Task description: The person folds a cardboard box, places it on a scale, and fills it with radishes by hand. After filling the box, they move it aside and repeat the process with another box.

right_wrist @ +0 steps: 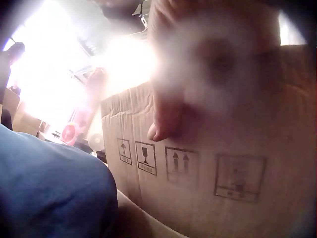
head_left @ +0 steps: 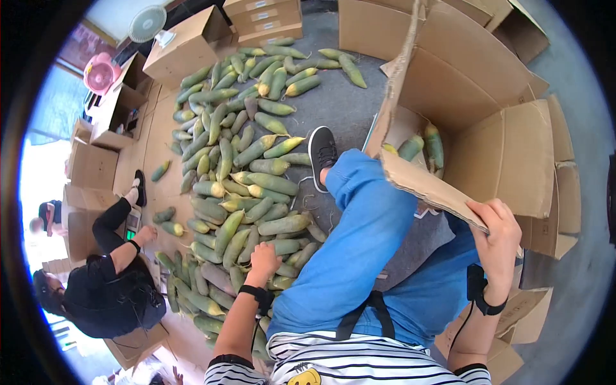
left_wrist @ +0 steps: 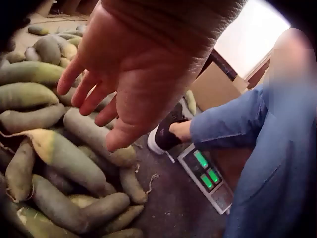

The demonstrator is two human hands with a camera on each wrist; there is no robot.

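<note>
My left hand [head_left: 264, 262] hangs over a large heap of green radishes [head_left: 269, 183]; in the left wrist view its fingers [left_wrist: 84, 94] are spread and relaxed, holding nothing. My right hand [head_left: 497, 224] grips the edge of a flap on an open cardboard box [head_left: 520, 154]. In the right wrist view my thumb [right_wrist: 166, 119] lies against the box's printed outer face [right_wrist: 193, 173]. Several green radishes [head_left: 434, 151] lie inside the box, partly hidden by the near flap.
A scale [left_wrist: 205, 176] with lit green digits is beside my shoe [left_wrist: 168, 131]. At the left, another person [head_left: 106, 289] sits beside the heap. More cardboard boxes [head_left: 186, 48], a pink fan [head_left: 101, 74] and a white fan [head_left: 147, 24] stand around the edges.
</note>
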